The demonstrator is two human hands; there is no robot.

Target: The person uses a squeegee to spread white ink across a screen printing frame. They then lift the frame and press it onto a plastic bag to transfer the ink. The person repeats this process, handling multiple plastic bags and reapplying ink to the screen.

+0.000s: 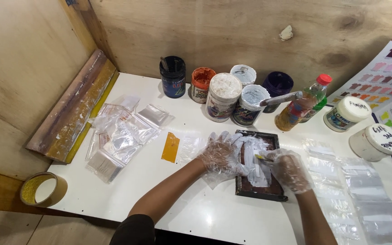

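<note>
Plastic-gloved right hand (pixel 288 169) grip pinching small stick (pixel 264 158), left hand (pixel 223 155) flat on frame (pixel 260 193)

A white table (pixel 159 190) carries paint jars (pixel 223 96), plastic bags (pixel 123 134) and a dark tray (pixel 260 190).

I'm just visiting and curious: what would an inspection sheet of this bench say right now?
Surface: white table, paint-smeared near the frame.
Job's things: small dark frame lying flat, white paste spread across it; a thin tool with a yellowish end over it.
Clutter: open paint jars at the back, two lidded tubs, a bottle with a red cap, clear bags at left, plastic sheets at right, tape roll, orange swatch.
Grippers: left hand, gloved, flat on the frame; right hand, gloved, pinching the tool.
Cables: nothing seen.
Surroundings: plywood walls, colour chart at right.
</note>
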